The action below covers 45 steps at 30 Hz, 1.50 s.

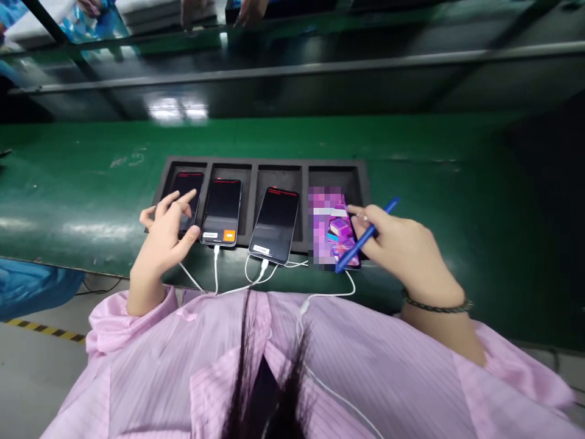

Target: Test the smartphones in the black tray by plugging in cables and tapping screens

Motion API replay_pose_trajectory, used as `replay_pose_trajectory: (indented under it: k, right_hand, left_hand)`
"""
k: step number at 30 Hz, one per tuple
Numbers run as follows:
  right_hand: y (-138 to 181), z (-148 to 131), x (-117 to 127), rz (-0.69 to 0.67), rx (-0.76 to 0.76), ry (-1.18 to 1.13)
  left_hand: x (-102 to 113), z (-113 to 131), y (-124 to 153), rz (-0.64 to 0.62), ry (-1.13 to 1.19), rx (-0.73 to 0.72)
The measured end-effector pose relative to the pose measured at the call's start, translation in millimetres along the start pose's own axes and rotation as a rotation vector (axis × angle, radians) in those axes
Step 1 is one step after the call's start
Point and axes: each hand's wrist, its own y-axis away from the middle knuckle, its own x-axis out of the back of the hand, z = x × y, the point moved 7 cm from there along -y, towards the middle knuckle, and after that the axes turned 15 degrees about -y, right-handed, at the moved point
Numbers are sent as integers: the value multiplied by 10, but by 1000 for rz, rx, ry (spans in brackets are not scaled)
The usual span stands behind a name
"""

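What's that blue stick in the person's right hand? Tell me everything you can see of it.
The blue pen is a slim, straight stick, one blue all over, plastic by the look; perhaps a stylus. The right hand grips its upper part, the top end poking out past the hand. It slants, lower tip over the bottom edge of the lit purple phone in the rightmost slot of the black tray. Whether the tip touches the phone cannot be told.

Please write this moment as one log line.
left hand: on leftmost phone | right hand: holds pen, touches lit phone | tray: on green belt
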Motion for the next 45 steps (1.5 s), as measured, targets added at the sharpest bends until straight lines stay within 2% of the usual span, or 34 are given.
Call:
replay_pose_trajectory:
  k: [3,5,9,13,16,20,28,34,40,45]
  right_hand:
    - [-12,-15,74,66,-96,-52]
    - [-6,-82,76,45,-97,-152]
    - [30,-395,-127,-177,12,-384]
    - [25,-685,-405,-315,33,-276]
    - [-36,-740,-528,-302,-48,-196]
    - [-119,-748,-569,-264,-96,-253]
    - [-129,-854,-623,-251,-71,-246]
    - [-70,-883,-659,-300,-67,-190]
    - [-51,-928,-624,-338,-49,-137]
    - [-54,-923,-640,-345,-64,-122]
  left_hand:
    - [133,-20,22,73,-26,42]
    - [185,-39,11,84,-49,71]
    - [141,-124,-128,-8,-83,129]
    - [-5,-256,-378,-143,-88,181]
    - [-108,-297,-543,-203,-107,178]
    - [-189,-338,-650,-201,-94,243]
    - [-234,-413,-582,-267,-31,268]
    - [-176,-427,-505,-211,7,336]
    - [-133,-397,-506,-83,-23,366]
    - [-187,-398,-554,-100,-82,382]
